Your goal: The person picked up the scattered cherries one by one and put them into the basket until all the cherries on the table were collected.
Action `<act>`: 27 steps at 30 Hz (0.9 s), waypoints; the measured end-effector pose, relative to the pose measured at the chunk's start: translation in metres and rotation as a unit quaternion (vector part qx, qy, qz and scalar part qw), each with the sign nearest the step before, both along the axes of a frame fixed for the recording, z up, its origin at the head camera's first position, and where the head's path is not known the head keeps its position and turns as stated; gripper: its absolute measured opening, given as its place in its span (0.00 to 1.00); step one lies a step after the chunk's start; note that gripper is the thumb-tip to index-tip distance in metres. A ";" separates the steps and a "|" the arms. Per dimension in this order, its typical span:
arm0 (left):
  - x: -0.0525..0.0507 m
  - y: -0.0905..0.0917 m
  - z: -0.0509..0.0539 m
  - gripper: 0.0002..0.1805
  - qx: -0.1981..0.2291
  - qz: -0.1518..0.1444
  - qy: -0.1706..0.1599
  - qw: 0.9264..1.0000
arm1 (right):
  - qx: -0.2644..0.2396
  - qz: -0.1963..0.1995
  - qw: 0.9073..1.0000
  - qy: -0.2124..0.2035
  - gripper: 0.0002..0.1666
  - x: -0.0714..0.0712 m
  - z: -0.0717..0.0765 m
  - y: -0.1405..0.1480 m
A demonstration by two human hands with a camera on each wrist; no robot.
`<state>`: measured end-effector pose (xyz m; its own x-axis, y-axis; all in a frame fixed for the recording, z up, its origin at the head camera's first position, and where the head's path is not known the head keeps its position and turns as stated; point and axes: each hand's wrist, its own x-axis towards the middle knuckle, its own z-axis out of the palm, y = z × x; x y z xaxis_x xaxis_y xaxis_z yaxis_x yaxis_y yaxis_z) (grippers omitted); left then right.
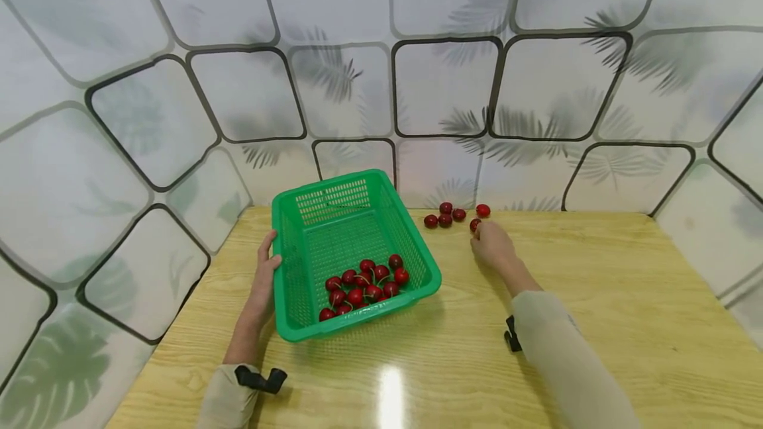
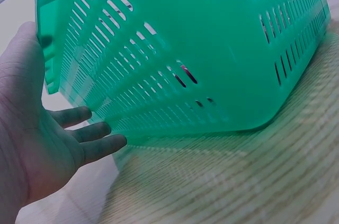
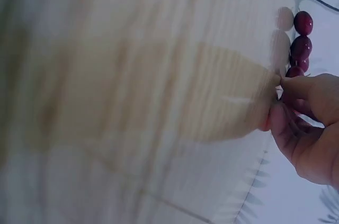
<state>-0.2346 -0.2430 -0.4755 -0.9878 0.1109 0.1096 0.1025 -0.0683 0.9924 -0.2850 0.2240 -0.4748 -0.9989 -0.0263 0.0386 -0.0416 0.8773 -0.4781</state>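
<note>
A green plastic basket (image 1: 340, 230) stands on the table, with many dark red cherries (image 1: 372, 293) gathered at its near side, some with stems. My left hand (image 1: 262, 286) is at the basket's left side. In the left wrist view, that hand's fingers (image 2: 90, 149) reach out fairly straight along the slotted wall, and the thumb lies near the rim. My right hand (image 1: 496, 245) is at the back of the table, its thumb and fingertips pinching a cherry (image 1: 475, 224). The right wrist view shows this cherry mostly hidden behind the fingers.
Several loose cherries (image 1: 445, 220) lie in a cluster between the basket and my right hand. Another single cherry (image 1: 483, 210) sits just beyond that hand. A patterned wall covering (image 1: 447, 91) rises along the back edge of the wood-grain table (image 1: 596, 296).
</note>
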 end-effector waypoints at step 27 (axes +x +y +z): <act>0.000 -0.001 0.000 0.32 -0.014 0.004 0.002 1.000 | 0.023 0.031 0.999 0.003 0.33 -0.024 0.002 -0.006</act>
